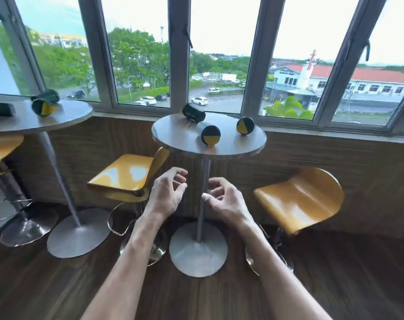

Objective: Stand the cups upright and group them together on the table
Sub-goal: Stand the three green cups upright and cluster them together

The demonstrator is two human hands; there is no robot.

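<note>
Three dark cups with yellow-and-black lids lie on their sides on the small round table (173, 135). One cup (209, 133) points its lid toward me near the front. A second cup (245, 125) lies at the right, and a third cup (193, 111) lies at the back by the window. My left hand (167, 191) and my right hand (224, 197) hover below the tabletop, in front of its post, fingers apart and empty, well short of the cups.
A second round table (76, 112) at the left carries two more tipped cups (45, 105). Yellow stools stand at the left (127, 174) and right (298, 199) of the small table. Windows run along the back wall; the floor is dark wood.
</note>
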